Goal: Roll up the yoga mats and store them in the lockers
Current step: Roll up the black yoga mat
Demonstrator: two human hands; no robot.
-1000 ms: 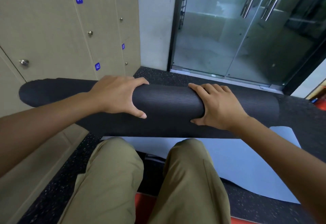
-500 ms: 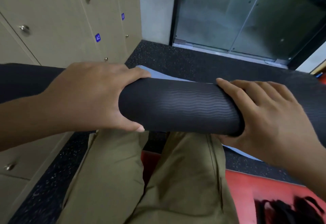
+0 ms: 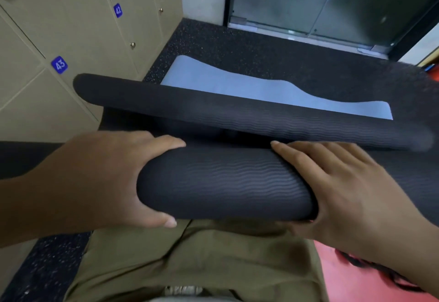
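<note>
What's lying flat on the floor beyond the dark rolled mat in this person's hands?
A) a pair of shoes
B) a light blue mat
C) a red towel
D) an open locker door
B: a light blue yoga mat lies spread on the black speckled floor, beyond the black rolled yoga mat gripped by the left hand and the right hand.

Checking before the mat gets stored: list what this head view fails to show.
- Black mat roll: both ends, covered by the left hand and right hand.
- Loose flap: right end motion-blurred.
- Blue mat: near part behind the flap.
- Lockers: cut off by the left edge.
</note>
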